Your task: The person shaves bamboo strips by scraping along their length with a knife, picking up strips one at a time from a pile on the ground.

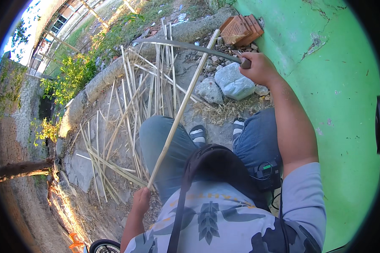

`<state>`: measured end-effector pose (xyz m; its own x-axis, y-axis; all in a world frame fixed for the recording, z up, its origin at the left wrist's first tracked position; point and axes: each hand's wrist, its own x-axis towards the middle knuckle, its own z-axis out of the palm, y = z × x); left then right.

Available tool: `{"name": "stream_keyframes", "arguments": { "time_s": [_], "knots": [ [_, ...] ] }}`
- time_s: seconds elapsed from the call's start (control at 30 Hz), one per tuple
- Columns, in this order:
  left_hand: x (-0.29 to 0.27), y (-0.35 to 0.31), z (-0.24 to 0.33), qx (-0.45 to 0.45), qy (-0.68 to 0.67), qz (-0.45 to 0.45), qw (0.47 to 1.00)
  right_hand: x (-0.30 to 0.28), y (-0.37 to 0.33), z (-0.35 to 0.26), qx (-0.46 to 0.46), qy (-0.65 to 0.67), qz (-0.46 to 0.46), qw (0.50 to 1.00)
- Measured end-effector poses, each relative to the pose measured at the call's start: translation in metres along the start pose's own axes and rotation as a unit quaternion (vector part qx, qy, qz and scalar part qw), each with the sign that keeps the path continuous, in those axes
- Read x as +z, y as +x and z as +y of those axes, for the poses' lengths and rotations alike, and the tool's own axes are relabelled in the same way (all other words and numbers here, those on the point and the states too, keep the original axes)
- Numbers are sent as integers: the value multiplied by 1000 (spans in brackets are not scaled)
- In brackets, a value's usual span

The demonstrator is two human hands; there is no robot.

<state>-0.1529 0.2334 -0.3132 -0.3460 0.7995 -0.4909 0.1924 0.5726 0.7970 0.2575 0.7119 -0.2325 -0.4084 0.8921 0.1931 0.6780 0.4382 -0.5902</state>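
Observation:
My left hand (142, 199) is closed round the lower end of a long pale split-bamboo strip (182, 110). The strip slants up to the right, passing in front of my left knee. My right hand (259, 68), raised at the upper right, grips the dark handle of a long curved-bladed machete (185, 45). Its blade points left and crosses the strip near the upper end; whether the two touch I cannot tell. Many similar bamboo strips (128, 105) lie loosely crossed on the ground to the left, beyond my left leg.
Pale rocks (234, 81) and stacked terracotta tiles (242, 30) stand ahead, near a green wall (333, 84) on the right. A low stone kerb (103, 79) curves along the far left, with leafy plants (72, 78) behind it. Part of a wheel (105, 246) shows at lower left.

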Motion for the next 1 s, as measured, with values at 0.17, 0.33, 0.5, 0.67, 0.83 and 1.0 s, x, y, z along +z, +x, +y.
{"name": "stream_keyframes", "arguments": {
  "time_s": [0.17,0.33,0.5,0.67,0.83,1.0],
  "knots": [
    [-20,8,3,-46,-23,-33,998,15,6,11,57,-24,34,998],
    [-32,6,-7,-35,-30,-33,998,17,2,-31,-6,-86,25,996],
    [-44,12,-12,-3,-1,-29,1000,10,12,6,93,-72,36,992],
    [-43,-4,-15,-11,18,-9,1000,25,4,34,188,-14,69,980],
    [-42,1,-9,-41,16,-7,999,18,9,36,179,59,52,981],
    [-37,10,-13,-22,30,-6,999,27,13,31,69,109,138,982]
  ]
}}
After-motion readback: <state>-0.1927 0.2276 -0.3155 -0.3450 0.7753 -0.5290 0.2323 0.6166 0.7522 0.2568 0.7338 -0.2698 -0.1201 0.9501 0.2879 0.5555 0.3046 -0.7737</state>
